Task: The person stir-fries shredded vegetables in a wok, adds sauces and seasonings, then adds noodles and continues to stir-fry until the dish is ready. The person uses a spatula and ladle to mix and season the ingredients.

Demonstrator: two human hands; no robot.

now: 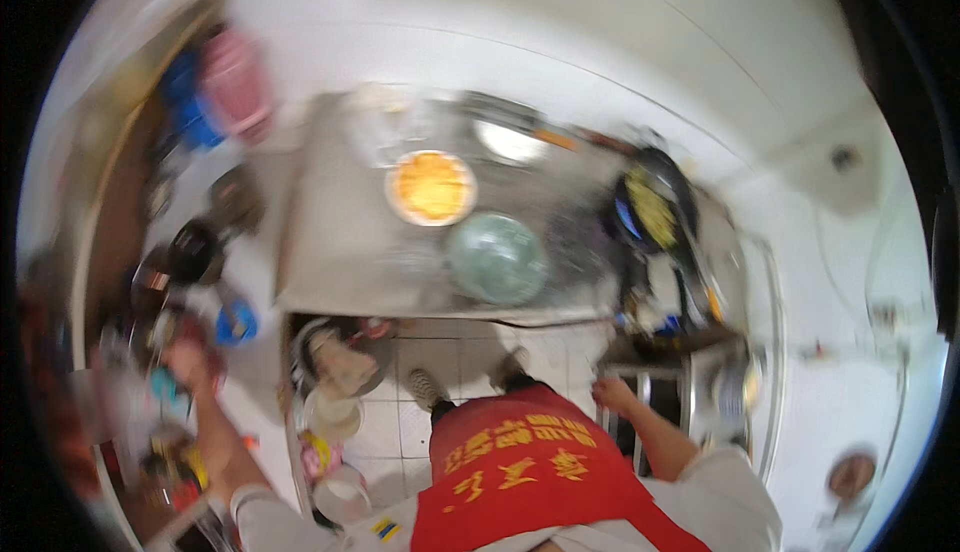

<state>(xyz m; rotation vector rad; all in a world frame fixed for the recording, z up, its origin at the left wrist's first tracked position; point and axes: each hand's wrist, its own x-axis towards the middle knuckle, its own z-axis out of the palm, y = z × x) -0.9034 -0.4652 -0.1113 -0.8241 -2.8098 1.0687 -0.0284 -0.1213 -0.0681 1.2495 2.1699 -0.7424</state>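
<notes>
My left hand (pixel 187 357) is stretched out over the left-hand counter, among blurred jars and containers. A reddish container (pixel 208 364) is right at its fingers, but blur hides whether I grip it. Beside the hand are a teal item (pixel 165 387) and a blue bowl (pixel 237 322) with something in it. My right hand (pixel 615 396) hangs low by the metal frame below the stove, fingers partly curled. Nothing distinct shows in it. Before me on the steel worktop (pixel 345 252) stand a pale green glass bowl (pixel 498 258) and a white bowl of orange-yellow food (pixel 432 187).
A dark wok (pixel 656 203) holds yellowish-green food, with a long-handled utensil (pixel 699 267) across it. A cleaver-like blade (pixel 514 139) lies at the back. Pink basket (pixel 238 83) and dark pots (pixel 193 250) are left. Buckets (pixel 334 413) stand on the floor.
</notes>
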